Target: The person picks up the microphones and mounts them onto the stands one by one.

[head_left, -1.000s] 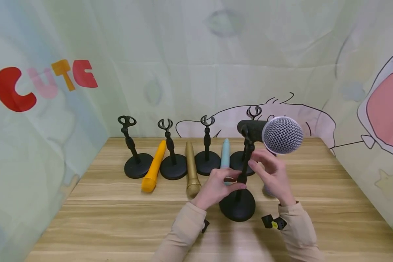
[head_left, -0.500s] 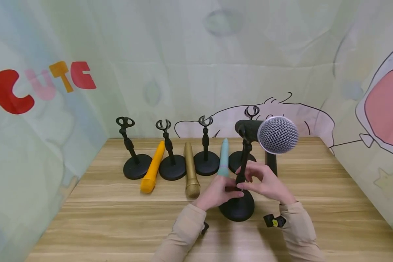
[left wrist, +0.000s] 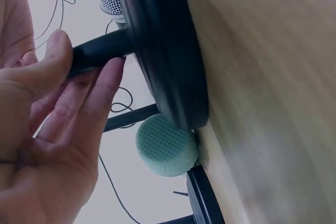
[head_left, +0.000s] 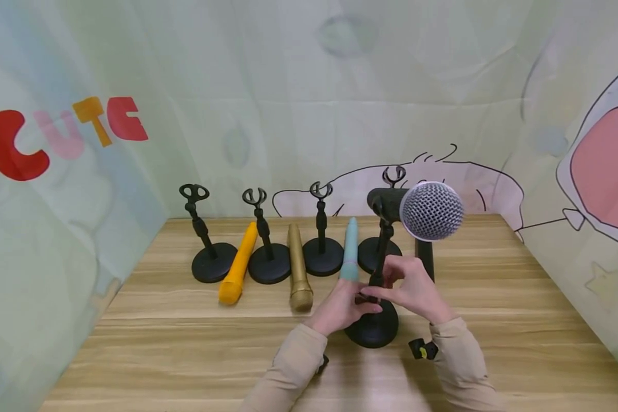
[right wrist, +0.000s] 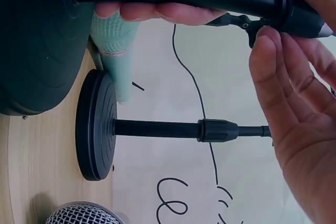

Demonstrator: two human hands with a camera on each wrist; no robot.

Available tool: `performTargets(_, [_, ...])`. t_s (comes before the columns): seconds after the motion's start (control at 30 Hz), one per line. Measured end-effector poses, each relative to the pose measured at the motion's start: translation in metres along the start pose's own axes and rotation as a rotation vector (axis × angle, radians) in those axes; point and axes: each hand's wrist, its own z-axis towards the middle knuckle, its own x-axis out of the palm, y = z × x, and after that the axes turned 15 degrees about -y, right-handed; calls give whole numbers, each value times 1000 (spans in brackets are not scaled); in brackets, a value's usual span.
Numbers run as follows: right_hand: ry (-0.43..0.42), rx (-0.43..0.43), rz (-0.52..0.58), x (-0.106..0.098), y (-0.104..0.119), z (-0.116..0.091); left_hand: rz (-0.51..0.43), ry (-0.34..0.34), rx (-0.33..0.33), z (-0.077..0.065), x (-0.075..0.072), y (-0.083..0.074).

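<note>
Below the silver-headed microphone (head_left: 432, 210), your left hand (head_left: 336, 309) has fingers curled round the black stand (head_left: 382, 252); your right hand (head_left: 414, 290) pinches its collar (right wrist: 295, 10).

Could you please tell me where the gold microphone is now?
In the head view, the gold microphone lies just left of centre, between the orange microphone and the blue microphone.

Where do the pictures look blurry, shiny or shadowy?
Head view: the nearest microphone stand looks fairly sharp; below it, the table has a pale shine and soft dark patches. Left wrist view: turned sideways, with the table blurred at right. Right wrist view: sideways too; the stand's base is so dark only faint rings show, beside a pale, bright backdrop.
</note>
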Motion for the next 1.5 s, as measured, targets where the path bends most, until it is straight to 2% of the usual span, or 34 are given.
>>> performTargets(0.23, [-8,-67,7,0,-1,0,67,6,39,-3,2,0])
performTargets(0.4, [8,-60,45,0,-3,-1,109,6,101,-4,3,0])
performTargets(0.6, [31,-39,46,-3,-3,-2,139,-1,138,-3,4,1])
performTargets(0.67, [42,-24,32,-4,-2,-3,134,-7,142,-3,4,2])
performTargets(0.73, [72,30,31,-5,-2,-4,130,-7,146,-3,4,2])
performTargets(0.9, [211,217,189,-9,-5,-7,130,-6,159,-2,4,2])
performTargets(0.97, [239,255,244,-10,-7,-8,132,-7,151,-2,4,2])
performTargets(1.17, [222,272,231,-9,-9,-8,117,-1,110,-2,4,1])
performTargets(1.5, [246,252,218,-12,-14,-8,114,-4,138,-2,4,2])
